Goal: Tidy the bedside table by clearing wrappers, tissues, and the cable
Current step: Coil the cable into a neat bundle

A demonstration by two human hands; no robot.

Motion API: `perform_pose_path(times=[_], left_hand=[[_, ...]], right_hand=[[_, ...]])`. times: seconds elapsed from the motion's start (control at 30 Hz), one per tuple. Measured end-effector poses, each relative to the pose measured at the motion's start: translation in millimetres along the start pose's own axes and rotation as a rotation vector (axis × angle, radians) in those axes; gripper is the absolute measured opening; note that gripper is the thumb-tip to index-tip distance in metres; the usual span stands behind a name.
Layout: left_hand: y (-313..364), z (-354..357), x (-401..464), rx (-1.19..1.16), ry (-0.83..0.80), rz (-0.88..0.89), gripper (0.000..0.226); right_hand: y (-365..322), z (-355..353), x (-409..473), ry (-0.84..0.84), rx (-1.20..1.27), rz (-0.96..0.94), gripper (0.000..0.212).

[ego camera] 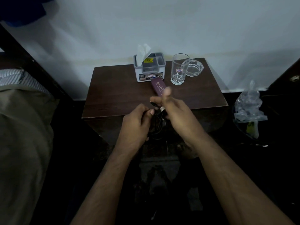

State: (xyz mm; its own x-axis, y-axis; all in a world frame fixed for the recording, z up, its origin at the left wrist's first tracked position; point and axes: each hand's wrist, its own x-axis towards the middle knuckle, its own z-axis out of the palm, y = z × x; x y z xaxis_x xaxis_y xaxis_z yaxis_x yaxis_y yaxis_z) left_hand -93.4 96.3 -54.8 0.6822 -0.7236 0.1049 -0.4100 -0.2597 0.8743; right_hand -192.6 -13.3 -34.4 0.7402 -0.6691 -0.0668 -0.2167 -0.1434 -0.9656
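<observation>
A black cable [158,122] hangs in loose loops between my two hands, just in front of the near edge of the dark wooden bedside table [116,95]. My left hand [136,122] grips the bundle from the left. My right hand [174,109] pinches the cable's plug end, with thumb and forefinger raised. A purple spectacle case [158,86] lies on the table just behind my right hand, partly hidden by it. A grey organiser [150,69] at the back of the table holds white tissue [142,52] standing up in its left compartment.
An empty drinking glass [179,69] and a glass ashtray [194,67] stand at the table's back right. A dark bin lined with a clear plastic bag [249,108] sits on the floor to the right. A bed with grey-green bedding [22,127] lies to the left.
</observation>
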Motion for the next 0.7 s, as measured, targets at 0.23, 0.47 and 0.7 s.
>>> perform_pose_path(times=[0.23,0.47,0.7], left_hand=[[0,-4,4,-0.123,-0.041,-0.03,0.017],[1,-6,8,-0.33,0.091,-0.223,0.024],[2,-10,9,-0.458,0.119,-0.318,0.027]], right_hand=[[9,-2,-3,-0.097,-0.387,-0.202,0.036],[10,1,-2,-0.077,-0.45,-0.186,0.058],[6,15,6,0.015,-0.251,-0.062,0.051]])
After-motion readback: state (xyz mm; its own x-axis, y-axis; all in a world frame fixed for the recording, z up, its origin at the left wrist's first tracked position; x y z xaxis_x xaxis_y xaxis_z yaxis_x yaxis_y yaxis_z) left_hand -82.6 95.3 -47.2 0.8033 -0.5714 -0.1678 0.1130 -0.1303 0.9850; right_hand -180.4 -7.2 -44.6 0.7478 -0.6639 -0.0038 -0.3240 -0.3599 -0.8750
